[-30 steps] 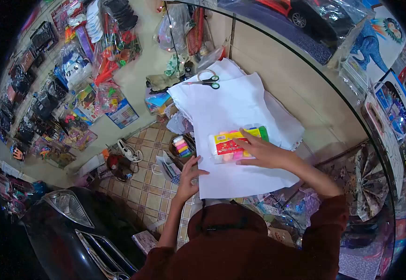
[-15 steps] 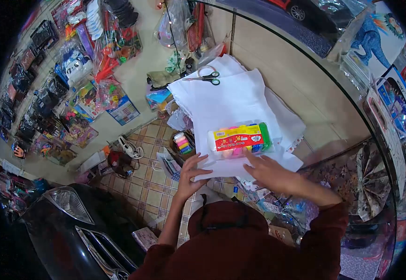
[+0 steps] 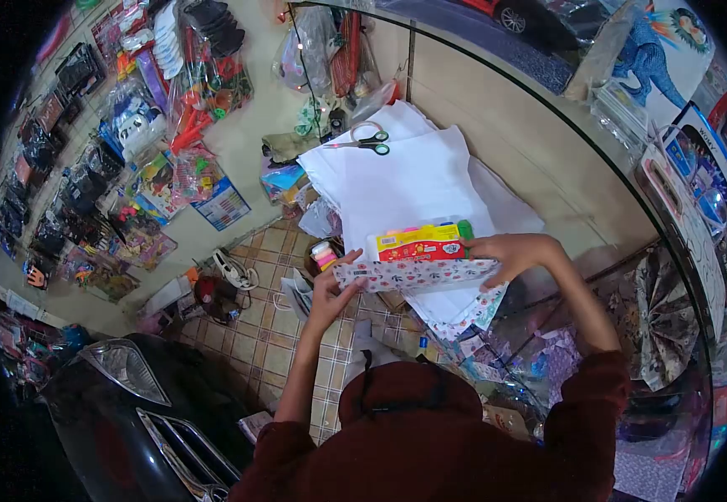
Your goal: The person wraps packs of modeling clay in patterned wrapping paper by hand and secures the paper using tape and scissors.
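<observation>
The red-and-yellow label [image 3: 418,250] bears print too small to read; its pack [image 3: 418,239] lies on white paper [image 3: 405,180], just far of a raised flap [image 3: 418,274] with red and dark floral print; the left hand [image 3: 327,299] pinches the flap's left end, thumb and fingers clamped; the right hand [image 3: 514,255] spreads its fingers at the right end, whether gripping I cannot tell.

Pack [image 3: 418,243] partly hidden behind patterned paper [image 3: 418,274]
</observation>
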`<action>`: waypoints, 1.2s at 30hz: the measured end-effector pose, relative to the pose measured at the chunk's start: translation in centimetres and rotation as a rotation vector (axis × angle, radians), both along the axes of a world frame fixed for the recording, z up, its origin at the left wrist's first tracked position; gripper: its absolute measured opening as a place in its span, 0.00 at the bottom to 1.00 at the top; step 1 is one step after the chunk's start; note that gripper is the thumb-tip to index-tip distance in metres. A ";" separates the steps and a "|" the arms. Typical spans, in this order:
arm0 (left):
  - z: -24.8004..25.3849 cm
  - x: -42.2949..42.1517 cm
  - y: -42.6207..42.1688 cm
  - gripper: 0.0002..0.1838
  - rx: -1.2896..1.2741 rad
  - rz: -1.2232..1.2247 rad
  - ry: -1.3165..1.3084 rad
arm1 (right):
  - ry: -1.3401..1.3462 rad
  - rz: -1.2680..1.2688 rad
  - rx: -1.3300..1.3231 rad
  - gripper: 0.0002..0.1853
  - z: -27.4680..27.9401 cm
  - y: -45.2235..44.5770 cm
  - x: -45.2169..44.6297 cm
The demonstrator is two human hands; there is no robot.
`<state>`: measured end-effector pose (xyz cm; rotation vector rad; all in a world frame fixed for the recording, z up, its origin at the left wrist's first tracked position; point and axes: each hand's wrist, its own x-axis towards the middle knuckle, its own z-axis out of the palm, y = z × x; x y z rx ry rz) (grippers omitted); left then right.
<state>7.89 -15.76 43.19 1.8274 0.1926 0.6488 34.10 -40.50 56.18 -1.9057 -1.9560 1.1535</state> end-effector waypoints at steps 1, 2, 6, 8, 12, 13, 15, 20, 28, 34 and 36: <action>0.3 -0.1 0.1 0.10 -0.004 -0.023 0.024 | 0.079 0.037 0.068 0.35 0.1 -0.6 0.4; 0.6 -0.3 0.3 0.10 -0.009 -0.047 0.048 | 0.031 0.058 0.014 0.39 0.1 -1.1 0.8; 1.4 -1.6 0.9 0.09 0.142 -0.156 0.065 | -0.108 0.012 -0.110 0.48 -0.2 -3.4 0.1; 1.4 -2.5 1.1 0.12 0.207 -0.221 0.125 | -0.083 -0.134 -0.139 0.45 0.1 -4.1 -0.7; 1.9 -3.5 -0.1 0.16 0.199 -0.246 0.221 | 0.217 -0.502 -0.120 0.29 -0.4 -3.6 -0.9; 1.9 -3.6 -0.4 0.17 0.197 -0.245 0.234 | 0.322 -0.578 -0.085 0.24 -0.6 -3.3 -0.8; 0.6 -4.0 -0.6 0.18 0.283 -0.221 0.218 | 0.166 -0.452 -0.034 0.14 -2.4 -3.4 -1.4; 0.6 -4.5 -1.1 0.15 0.260 -0.166 0.156 | -0.038 -0.325 0.028 0.11 -8.3 -3.7 0.2; 0.1 -4.3 -2.4 0.08 0.098 -0.078 0.070 | -0.372 -0.409 -0.225 0.23 -7.4 -5.7 1.4; -1.2 -2.9 -3.2 0.09 -0.209 0.078 0.013 | -0.194 -0.369 0.219 0.40 3.5 -1.9 -5.0; -2.0 -2.2 -3.5 0.10 -0.299 0.112 -0.014 | -0.294 -0.238 0.313 0.42 2.9 -1.5 -7.1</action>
